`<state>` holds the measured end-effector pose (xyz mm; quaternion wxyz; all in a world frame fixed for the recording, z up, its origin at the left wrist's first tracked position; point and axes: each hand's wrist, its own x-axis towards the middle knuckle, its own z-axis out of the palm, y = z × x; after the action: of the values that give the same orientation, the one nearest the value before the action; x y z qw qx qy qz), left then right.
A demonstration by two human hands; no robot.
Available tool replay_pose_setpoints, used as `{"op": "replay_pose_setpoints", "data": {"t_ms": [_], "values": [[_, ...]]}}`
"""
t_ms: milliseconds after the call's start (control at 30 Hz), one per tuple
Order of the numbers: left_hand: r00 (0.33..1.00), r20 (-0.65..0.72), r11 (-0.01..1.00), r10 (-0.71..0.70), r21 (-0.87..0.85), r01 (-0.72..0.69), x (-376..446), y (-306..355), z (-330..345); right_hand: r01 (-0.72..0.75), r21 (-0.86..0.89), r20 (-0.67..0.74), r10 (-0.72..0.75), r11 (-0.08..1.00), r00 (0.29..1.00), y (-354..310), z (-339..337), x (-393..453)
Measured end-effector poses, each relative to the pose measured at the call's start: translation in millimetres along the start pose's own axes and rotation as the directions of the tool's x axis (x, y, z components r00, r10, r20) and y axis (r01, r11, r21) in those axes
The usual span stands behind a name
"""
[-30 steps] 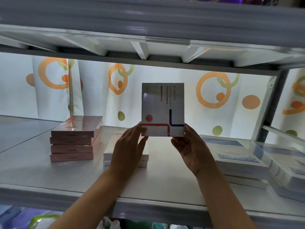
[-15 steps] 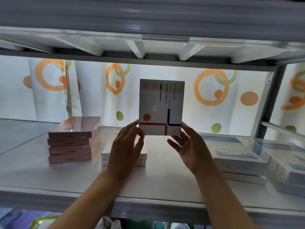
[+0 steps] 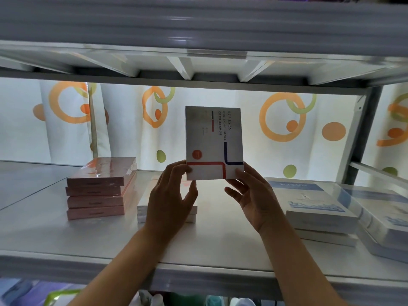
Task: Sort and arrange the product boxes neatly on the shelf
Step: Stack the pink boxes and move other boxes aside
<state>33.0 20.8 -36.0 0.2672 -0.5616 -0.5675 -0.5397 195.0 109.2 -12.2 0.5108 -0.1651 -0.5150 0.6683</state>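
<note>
The shelf (image 3: 220,244) is a wide white board with a dotted curtain (image 3: 282,120) hanging behind it. Light comes through the curtain, so the things in front look dark.

On the right end of the shelf lie flat blue boxes (image 3: 318,206) in low piles. Some lean over each other, so this end looks messy and may need tidying.

Near the left end sits a pile of pink boxes (image 3: 99,191), four high, edges lined up. They lie flat because flat boxes stack well and do not fall.

In the middle, close behind the left hand, is a low pile of white boxes (image 3: 143,214). The hand hides most of it.

The white box (image 3: 214,143) with the red and blue lines is up in the air over the middle of the shelf. It stands upright with its front to the person, most likely so the front can be read to see which pile it goes with. It looks like the white pile below.

The left hand (image 3: 170,199) pinches the box's bottom left corner. The right hand (image 3: 251,195) holds the bottom right corner with curled fingers. Two hands at the bottom keep it straight.
</note>
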Motion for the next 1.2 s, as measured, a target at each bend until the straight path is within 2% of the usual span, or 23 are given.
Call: {"op": "replay_pose_setpoints", "data": {"t_ms": [100, 200, 400, 533, 600, 700, 1033, 1200], "values": [[0.99, -0.083, 0.993, -0.112, -0.041, 0.109, 1, 2, -12, 0.158, -0.333, -0.019, -0.174, 0.929, 0.985, 9, 13, -6], [0.96, -0.085, 0.96, -0.268, -0.108, 0.258, 4, -1, -30, 0.27, -0.47, 0.069, -0.27, 0.84, 0.96, 15, 23, -7], [0.929, 0.027, 0.929, -0.369, -0.026, 0.369, 2, -19, -61, 0.422, -0.685, 0.276, -0.325, 0.594, 0.905, 30, 37, -2], [0.917, 0.052, 0.918, -0.396, -0.001, 0.397, -10, -28, -64, 0.424, -0.805, 0.315, -0.307, 0.415, 0.898, 42, 30, 1], [0.915, 0.051, 0.915, -0.401, -0.02, 0.402, -12, -29, -64, 0.415, -0.835, 0.324, -0.286, 0.362, 0.902, 44, 27, 1], [0.918, 0.062, 0.919, -0.393, -0.014, 0.394, -15, -29, -63, 0.417, -0.849, 0.335, -0.278, 0.326, 0.9, 43, 26, -1], [0.923, 0.095, 0.928, -0.373, 0.039, 0.371, -19, -30, -64, 0.395, -0.847, 0.309, -0.276, 0.355, 0.91, 45, 23, 0], [0.921, 0.095, 0.925, -0.379, -0.001, 0.381, -18, -31, -64, 0.374, -0.871, 0.3, -0.259, 0.319, 0.918, 49, 20, 2]]}}
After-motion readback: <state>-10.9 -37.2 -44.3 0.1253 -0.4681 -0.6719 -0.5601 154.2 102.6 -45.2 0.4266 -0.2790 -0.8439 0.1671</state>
